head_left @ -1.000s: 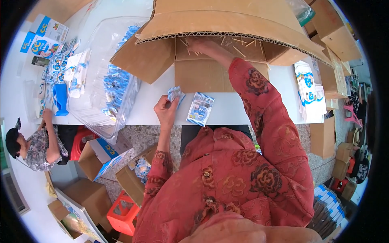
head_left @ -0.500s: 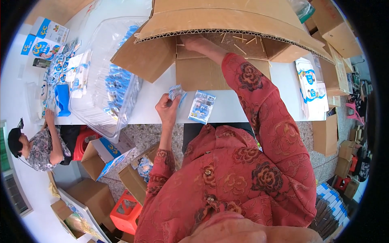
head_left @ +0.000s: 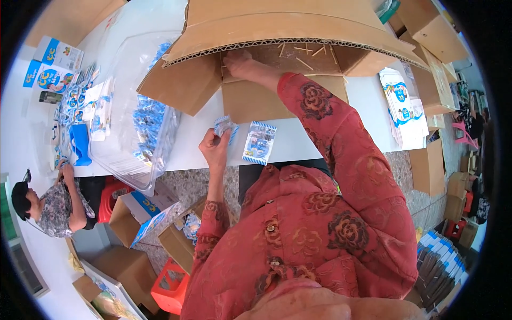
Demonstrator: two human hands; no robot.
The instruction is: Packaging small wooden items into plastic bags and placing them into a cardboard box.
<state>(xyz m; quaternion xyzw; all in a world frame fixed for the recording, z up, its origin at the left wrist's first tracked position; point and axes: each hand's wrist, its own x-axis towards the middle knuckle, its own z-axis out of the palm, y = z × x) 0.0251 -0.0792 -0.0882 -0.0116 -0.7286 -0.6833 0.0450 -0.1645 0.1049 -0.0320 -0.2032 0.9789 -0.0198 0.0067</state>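
Note:
My left hand [head_left: 214, 150] pinches a small clear packet with blue-striped edges [head_left: 226, 128] above the table's front edge. To its right a second, flat blue-and-white packet [head_left: 260, 143] lies on the table. My right arm reaches into a large open cardboard box [head_left: 282, 101], whose open side faces me. Inside, my right hand [head_left: 238, 63] is at the left part of the box, fingers curled; what they hold, if anything, is too small to make out. Several thin pale sticks [head_left: 304, 64] lie scattered on the box floor to the right of that hand.
A clear plastic tub [head_left: 120, 154] of blue-striped packets stands at left on the white table [head_left: 197, 154]. Printed sleeves [head_left: 399, 106] are stacked at right. Another person [head_left: 56, 205] sits far left. Cartons and a red stool [head_left: 169, 288] stand on the floor below.
My right hand has shifted slightly within the box and shows more of its fingers. My left hand still holds its packet. The whole view has shifted a little.

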